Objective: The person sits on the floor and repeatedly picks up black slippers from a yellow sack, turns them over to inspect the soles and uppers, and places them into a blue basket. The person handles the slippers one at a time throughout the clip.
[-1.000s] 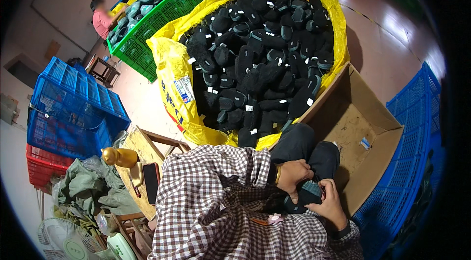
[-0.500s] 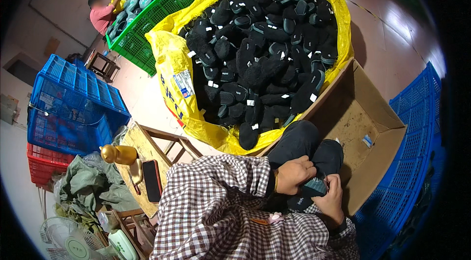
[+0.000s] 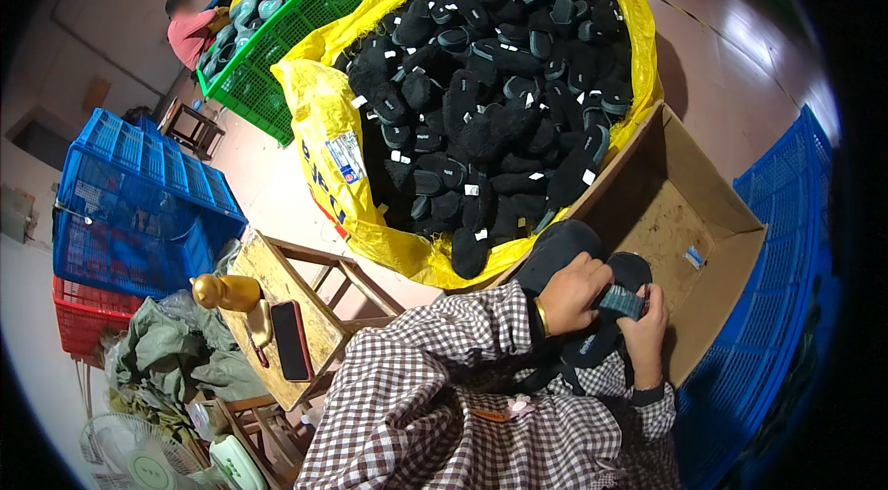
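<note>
Yellow sack (image 3: pixel 319 111) at one o'clock, heaped with black slippers (image 3: pixel 490 134)! Swing down to four o'clock and there's the slipper (image 3: pixel 624 302), grey-green side showing: left hand (image 3: pixel 573 294) pinching its left edge, right hand (image 3: pixel 645 331) pinching the right end, fingers curled in. Carton (image 3: pixel 714 296) gapes at three; phone (image 3: pixel 291 342) lies on the stool (image 3: pixel 277 270) at eight, near a gold figurine (image 3: pixel 227 293).

Black slippers (image 3: pixel 476 115), yellow sack (image 3: pixel 319 111)
That shirt (image 3: pixel 416 397) is brown-and-white checked, the crate (image 3: pixel 305 50) over there green (the figurine (image 3: pixel 227 293), gold).
</note>
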{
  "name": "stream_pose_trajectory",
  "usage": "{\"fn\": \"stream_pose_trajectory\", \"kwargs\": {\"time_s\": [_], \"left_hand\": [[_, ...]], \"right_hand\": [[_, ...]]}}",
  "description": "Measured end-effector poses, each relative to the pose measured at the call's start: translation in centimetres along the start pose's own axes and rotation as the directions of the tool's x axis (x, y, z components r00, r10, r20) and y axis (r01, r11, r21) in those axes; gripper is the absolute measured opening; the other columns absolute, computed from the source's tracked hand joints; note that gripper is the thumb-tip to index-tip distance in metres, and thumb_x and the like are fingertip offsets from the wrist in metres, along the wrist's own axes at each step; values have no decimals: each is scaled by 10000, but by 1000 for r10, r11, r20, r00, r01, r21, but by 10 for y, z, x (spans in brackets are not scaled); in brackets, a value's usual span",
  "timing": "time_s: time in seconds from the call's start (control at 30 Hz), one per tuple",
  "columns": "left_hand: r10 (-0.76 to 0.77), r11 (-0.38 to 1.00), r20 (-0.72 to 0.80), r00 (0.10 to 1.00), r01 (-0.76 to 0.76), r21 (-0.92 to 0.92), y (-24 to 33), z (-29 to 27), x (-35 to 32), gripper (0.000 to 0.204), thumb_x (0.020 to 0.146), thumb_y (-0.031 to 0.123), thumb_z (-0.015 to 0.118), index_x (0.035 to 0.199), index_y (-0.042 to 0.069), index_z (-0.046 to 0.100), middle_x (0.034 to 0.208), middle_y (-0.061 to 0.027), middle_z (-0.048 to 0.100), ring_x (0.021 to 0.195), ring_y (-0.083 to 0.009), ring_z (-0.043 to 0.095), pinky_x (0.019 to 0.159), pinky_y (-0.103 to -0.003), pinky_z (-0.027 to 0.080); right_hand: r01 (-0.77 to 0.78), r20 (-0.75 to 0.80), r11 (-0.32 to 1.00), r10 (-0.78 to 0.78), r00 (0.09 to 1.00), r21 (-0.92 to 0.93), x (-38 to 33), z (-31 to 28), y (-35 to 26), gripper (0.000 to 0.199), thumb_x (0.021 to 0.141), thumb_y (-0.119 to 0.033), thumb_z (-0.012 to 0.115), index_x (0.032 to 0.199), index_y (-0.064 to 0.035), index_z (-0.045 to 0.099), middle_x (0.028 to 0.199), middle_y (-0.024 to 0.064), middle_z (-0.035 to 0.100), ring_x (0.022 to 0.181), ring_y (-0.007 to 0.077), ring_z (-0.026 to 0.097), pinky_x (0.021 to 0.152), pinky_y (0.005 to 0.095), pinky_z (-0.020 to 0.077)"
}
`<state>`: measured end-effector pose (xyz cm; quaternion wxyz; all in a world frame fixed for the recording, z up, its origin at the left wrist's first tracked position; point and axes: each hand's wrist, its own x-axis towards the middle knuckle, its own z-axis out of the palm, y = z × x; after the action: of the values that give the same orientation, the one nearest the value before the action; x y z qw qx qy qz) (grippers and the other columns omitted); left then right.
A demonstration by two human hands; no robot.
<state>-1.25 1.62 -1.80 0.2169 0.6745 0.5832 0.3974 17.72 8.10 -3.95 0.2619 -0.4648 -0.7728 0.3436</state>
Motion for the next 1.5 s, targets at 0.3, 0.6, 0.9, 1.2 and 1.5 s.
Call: {"fn": "stream_pose_trajectory", "kwargs": {"time_s": [0.3,0.6,0.9,1.2,1.5], "left_hand": [[-115,992,117,986,121,-40,-3,0,25,527,580,182,820,1020,33,572,946,-143,590,929,-342,535,793,-412,453],[11,1000,181,983,-15,19,-13,-7,25,519,566,180,817,1002,20,585,938,-153,600,918,-355,536,800,-419,450],[-27,998,-105,994,32,46,-4,8,24,377,582,24,724,911,39,541,847,-155,541,831,-370,524,711,-421,439],[-178,982,-164,970,165,-90,-2,25,41,281,654,19,675,876,36,504,814,-146,540,800,-357,535,691,-395,446],[103,961,-268,958,-26,275,-34,35,47,328,709,95,630,1016,45,527,951,-141,580,875,-350,569,724,-405,450]], "right_hand": [[-340,383,759,129,915,555,24,-31,-7,442,745,-33,642,1155,-28,478,1015,-8,510,925,95,512,855,250,432],[-50,113,991,36,993,126,6,-12,-4,404,680,-28,668,1028,6,465,870,131,509,832,272,545,771,348,455],[16,-217,998,-29,976,-62,17,12,-19,365,709,-76,706,997,-25,488,900,205,592,873,422,595,704,455,482],[116,-419,966,-206,884,-230,6,12,-21,301,699,-6,668,957,-39,516,958,180,532,841,376,576,704,430,500],[213,-215,977,-212,953,-21,-15,18,-51,249,730,-16,667,848,-26,448,760,174,551,712,393,587,581,435,467]]}}
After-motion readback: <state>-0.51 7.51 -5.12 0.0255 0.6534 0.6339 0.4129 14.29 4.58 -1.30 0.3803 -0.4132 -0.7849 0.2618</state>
